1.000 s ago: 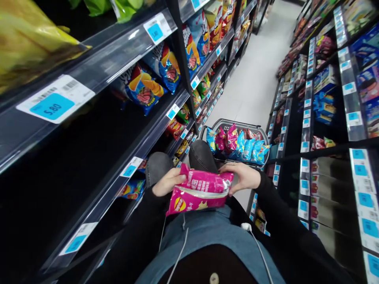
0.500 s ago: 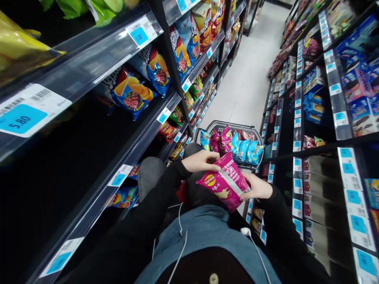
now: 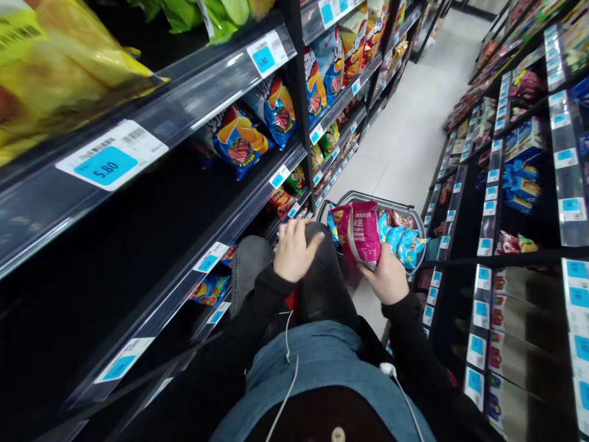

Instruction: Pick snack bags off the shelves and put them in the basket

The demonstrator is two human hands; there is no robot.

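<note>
The grip of the right hand (image 3: 388, 279) pinches the near end of the pink bag (image 3: 365, 233), which sits just ahead of it, over the basket (image 3: 384, 201), not yet let go. Blue bags (image 3: 407, 247) and red bags (image 3: 401, 220) already lie inside, ahead and rightward of that grip. To its left, the left hand (image 3: 294, 253) is spread, holding nothing, by the knee (image 3: 324, 276); contact is unclear.
</note>
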